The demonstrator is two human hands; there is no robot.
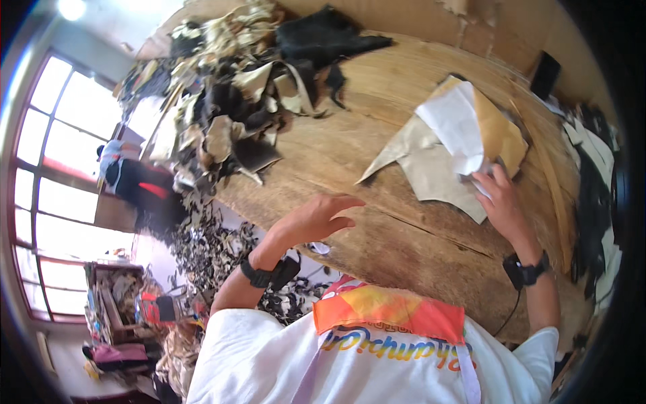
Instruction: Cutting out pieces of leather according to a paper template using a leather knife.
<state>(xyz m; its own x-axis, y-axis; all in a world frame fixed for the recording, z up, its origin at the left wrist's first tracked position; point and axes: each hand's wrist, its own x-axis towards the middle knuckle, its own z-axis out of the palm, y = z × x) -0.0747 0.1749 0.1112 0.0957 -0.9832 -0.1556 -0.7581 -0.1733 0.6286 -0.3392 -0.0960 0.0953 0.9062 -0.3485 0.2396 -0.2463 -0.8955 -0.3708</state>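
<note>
My right hand pinches the white sheet lying on the grey and tan leather pieces on the wooden table. My left hand hovers open, fingers spread, holding nothing. Scraps heap beyond.

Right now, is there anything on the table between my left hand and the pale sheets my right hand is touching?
Nothing visible. The left hand hovers open over bare wooden table; only that bare wood lies between it and the pale sheets under the right hand. The scrap pile sits further back.
</note>
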